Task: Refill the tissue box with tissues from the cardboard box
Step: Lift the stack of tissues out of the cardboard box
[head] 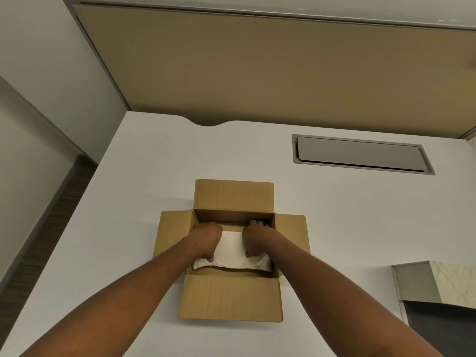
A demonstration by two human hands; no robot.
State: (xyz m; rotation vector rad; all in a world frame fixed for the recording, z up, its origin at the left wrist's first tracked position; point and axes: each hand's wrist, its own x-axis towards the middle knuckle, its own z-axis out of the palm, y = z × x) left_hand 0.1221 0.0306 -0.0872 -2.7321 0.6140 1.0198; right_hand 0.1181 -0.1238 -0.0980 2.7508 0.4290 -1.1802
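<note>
A brown cardboard box point(231, 300) sits open on the white desk, its four flaps folded outward. Inside it lies a white stack of tissues point(231, 247). My left hand point(206, 240) grips the stack's left part, fingers over the far edge and thumb at the near edge. My right hand point(257, 239) grips the right part the same way. Both hands are inside the box. At the right edge of the view stands the tissue box point(438, 284), grey with a cream patterned top, only partly in view.
The white desk point(128, 228) has a grey cable hatch point(360, 154) at the back right. A tan partition panel point(257, 73) rises behind the desk. The desk's left edge drops to the floor point(38, 240).
</note>
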